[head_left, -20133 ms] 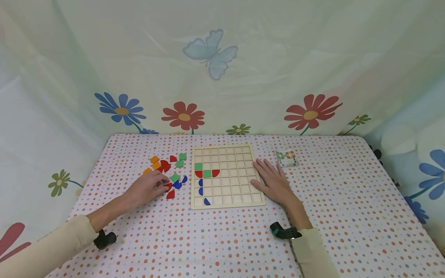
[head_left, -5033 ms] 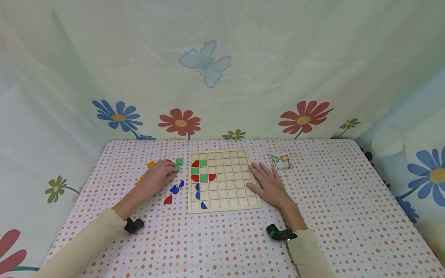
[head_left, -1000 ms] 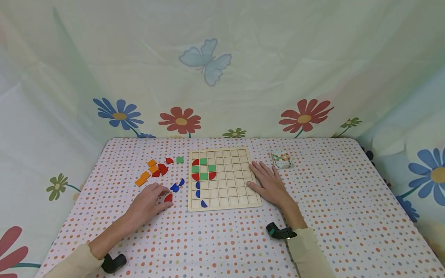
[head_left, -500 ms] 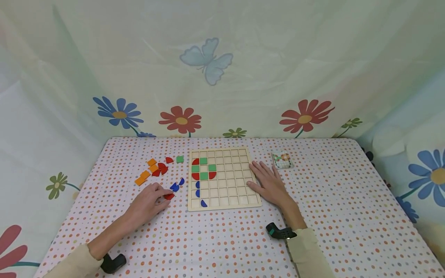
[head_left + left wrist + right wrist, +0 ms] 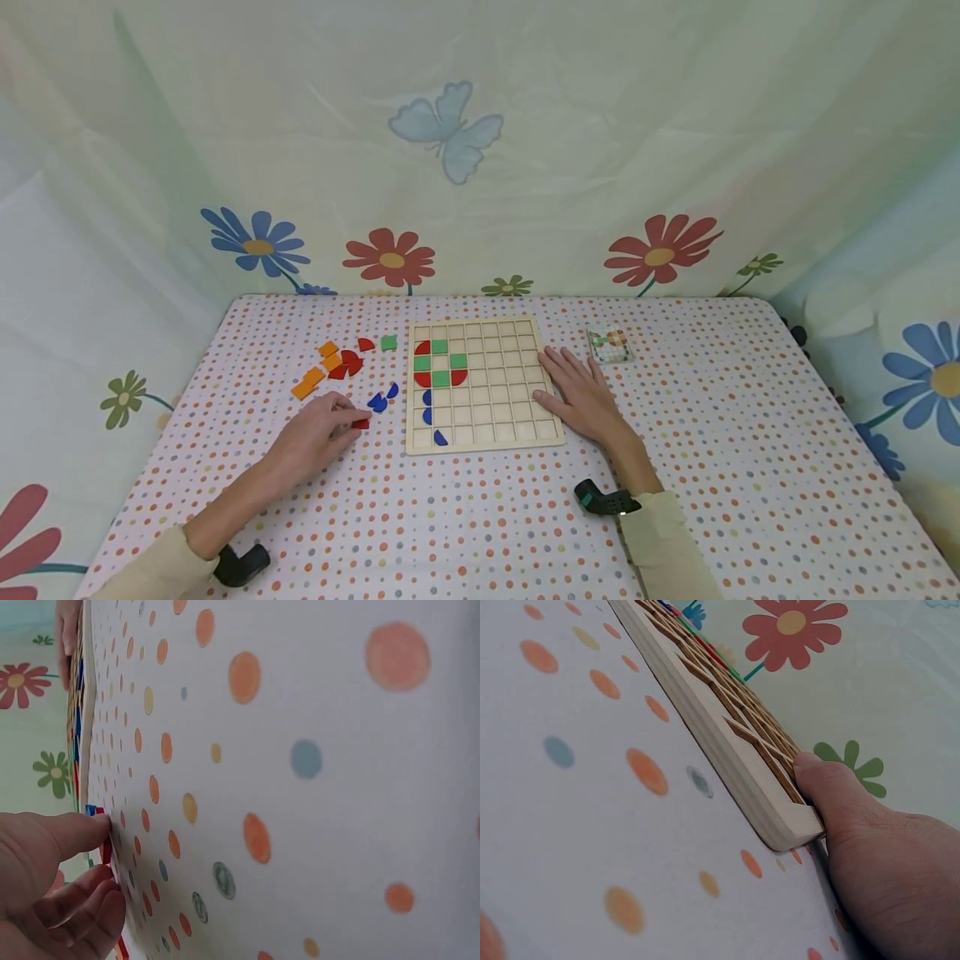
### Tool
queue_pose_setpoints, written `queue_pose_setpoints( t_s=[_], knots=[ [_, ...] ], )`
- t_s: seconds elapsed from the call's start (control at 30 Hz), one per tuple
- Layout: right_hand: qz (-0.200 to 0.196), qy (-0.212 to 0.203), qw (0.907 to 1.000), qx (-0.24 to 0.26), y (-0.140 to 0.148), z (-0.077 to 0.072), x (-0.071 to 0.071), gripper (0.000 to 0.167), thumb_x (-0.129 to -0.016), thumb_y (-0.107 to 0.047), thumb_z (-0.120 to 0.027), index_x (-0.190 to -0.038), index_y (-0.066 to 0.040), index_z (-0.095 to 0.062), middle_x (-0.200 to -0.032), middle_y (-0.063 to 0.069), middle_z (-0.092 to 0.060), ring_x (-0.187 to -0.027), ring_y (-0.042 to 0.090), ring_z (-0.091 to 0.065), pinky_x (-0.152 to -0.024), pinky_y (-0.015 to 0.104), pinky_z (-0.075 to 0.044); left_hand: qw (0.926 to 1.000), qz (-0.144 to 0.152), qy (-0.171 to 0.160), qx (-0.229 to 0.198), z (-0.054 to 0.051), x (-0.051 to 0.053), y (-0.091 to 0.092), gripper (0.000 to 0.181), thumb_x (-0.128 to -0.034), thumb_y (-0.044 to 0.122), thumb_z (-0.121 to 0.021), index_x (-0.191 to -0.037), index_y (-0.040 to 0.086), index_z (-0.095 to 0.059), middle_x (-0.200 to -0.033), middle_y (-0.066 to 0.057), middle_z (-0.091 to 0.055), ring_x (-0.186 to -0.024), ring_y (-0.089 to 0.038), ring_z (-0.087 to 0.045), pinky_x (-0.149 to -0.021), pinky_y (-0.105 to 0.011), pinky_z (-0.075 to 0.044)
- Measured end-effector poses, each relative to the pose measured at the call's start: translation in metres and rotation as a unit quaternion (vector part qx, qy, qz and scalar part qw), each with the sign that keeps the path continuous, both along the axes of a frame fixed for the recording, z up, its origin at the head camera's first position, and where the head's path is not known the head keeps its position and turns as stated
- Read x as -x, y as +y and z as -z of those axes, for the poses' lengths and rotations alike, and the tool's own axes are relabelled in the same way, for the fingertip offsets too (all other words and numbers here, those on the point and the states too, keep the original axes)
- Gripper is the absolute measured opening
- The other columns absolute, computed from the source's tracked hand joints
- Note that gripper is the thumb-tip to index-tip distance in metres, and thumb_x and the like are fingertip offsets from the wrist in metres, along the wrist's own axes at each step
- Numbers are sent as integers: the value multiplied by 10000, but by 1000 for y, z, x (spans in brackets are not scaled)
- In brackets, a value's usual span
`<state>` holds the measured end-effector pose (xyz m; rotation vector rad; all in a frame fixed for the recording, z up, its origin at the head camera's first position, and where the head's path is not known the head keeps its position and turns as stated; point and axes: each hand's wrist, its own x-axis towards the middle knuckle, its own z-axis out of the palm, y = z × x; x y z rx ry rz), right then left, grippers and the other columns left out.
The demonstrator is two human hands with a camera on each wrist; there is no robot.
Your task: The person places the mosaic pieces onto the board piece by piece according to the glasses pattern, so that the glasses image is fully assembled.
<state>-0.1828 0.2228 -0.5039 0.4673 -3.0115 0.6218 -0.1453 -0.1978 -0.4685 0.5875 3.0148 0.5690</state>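
My left hand pinches a red quarter-circle tile between thumb and fingers, just left of the wooden grid board. The left wrist view shows the same red tile at the fingertips of my left hand, seen edge-on. Along the board's right side rests my right hand, fingers extended, thumb touching the rim; the right wrist view shows the thumb of my right hand on the board's corner. A ring of red and green tiles fills cells at the board's left, with blue segments below.
Left of the board lie loose blue segments, orange squares, red quarter-circles and a green square. A small clear-cased pattern card lies beyond my right hand. The table has a dotted cover.
Over twenty seconds, a red tile and two green squares have joined the board. Within the last second my left hand has taken hold of the near red tile and tilted it. The right hand stays put.
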Motion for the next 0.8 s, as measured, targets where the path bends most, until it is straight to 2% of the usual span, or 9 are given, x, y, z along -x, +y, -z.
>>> queue_pose_setpoints(
  t_s=[0.17,0.4,0.5,0.6,0.8],
  knots=[
    [18,29,10000,-55,1,-3,1,707,-943,-465,-544,-1530,-154,-302,-1609,76,-261,-1498,328,-188,-1200,590,-4,10000,63,10,62,-3,3,-1,299,-824,164,-769,-1119,201,-744,-999,17,-619,-829,-100,-481,-643,-209,-412],
    [-4,12,10000,-67,2,-5,2,706,-944,-466,-542,-1529,-152,-303,-1608,81,-261,-1496,335,-189,-1197,595,-7,9997,106,-207,97,-12,8,3,265,-840,175,-755,-1105,174,-738,-939,23,-582,-759,-88,-447,-584,-179,-377],
    [-20,20,10000,-65,3,-6,3,705,-945,-462,-542,-1530,-150,-302,-1608,84,-262,-1495,337,-191,-1196,597,-5,9996,182,-176,84,-18,17,9,257,-847,188,-750,-1102,159,-728,-935,3,-570,-742,-95,-450,-572,-173,-390],
    [-28,19,10000,-28,4,-7,4,705,-944,-454,-549,-1530,-149,-301,-1606,85,-265,-1495,335,-191,-1197,594,2,9996,255,-116,27,-27,32,19,272,-853,206,-748,-1119,158,-711,-956,-14,-568,-763,-112,-469,-593,-178,-417],
    [-8,-38,10000,-36,2,-5,4,713,-942,-459,-549,-1532,-152,-294,-1610,81,-256,-1499,335,-183,-1199,592,3,9976,651,-172,-166,-38,62,50,292,-906,238,-688,-1184,152,-666,-1047,-42,-571,-806,-132,-525,-629,-195,-457]
  ],
)
